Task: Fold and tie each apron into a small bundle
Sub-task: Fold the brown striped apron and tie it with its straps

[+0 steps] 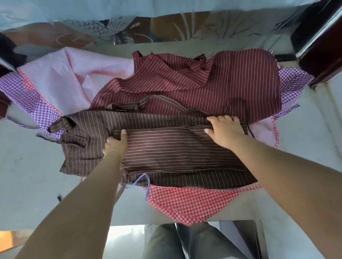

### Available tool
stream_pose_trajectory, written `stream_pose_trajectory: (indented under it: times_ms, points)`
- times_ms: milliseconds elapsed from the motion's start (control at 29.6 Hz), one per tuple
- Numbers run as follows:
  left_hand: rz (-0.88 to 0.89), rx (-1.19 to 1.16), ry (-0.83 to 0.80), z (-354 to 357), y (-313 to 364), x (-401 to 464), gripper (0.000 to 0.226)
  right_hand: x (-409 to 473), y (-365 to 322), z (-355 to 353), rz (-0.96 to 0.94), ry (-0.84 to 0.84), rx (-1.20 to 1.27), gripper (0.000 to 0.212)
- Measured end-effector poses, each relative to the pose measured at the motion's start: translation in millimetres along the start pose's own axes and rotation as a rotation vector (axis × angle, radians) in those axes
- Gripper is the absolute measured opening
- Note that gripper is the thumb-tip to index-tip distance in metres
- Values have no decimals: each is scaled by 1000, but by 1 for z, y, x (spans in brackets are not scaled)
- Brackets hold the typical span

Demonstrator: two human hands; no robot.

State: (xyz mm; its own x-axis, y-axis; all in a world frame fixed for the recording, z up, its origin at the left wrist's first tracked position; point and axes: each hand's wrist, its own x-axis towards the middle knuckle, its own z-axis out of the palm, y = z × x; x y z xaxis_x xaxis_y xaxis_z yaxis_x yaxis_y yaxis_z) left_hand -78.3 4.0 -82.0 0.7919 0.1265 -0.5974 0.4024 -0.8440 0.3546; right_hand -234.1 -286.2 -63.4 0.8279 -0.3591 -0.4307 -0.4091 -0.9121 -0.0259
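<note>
Two hands rest on our brown striped apron (pixel 167 148), spread atop the pile on the table (pixel 25 173): left hand (pixel 116 143) presses flat, right hand (pixel 225 128) pinches its far fold.

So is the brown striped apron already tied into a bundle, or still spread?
Still spread, not tied. The brown striped apron lies long and flat across the pile, partly folded lengthwise, both hands on it, its strap loose at the left end.
</note>
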Motion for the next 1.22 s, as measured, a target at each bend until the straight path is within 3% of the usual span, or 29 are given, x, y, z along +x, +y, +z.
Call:
stream_pose_trajectory:
  times_ms: [101,236,371,506,574,642,743,810,878,1080,1215]
  points:
    - [32,-74,-116,5,-13,3,70,9,14,-1,-25,-156,-31,56]
    - [126,-124,-88,-2,-39,-3,58,9,32,-9,14,-180,184,59]
    - [135,-123,-33,-3,-71,-12,48,14,35,-15,43,-31,107,52]
    - [-45,-142,130,5,-91,-24,45,6,21,3,120,298,62,45]
    - [84,83,308,17,-92,-36,48,-8,2,14,32,421,130,43]
    - [441,260,363,38,-86,-55,49,-28,-26,29,-147,405,157,44]
    - [827,539,158,76,-62,-77,54,-51,-72,59,-390,171,110,56]
    - [870,681,42,90,-40,-81,61,-53,-85,72,-406,18,40,65]
    - [813,760,-19,94,-30,-70,64,-42,-73,72,-293,-63,-3,68]
    - [663,834,-101,92,-22,-49,73,-10,15,61,56,-55,-114,67]
    - [855,829,-139,105,-17,-77,77,-12,29,49,97,79,-109,70]
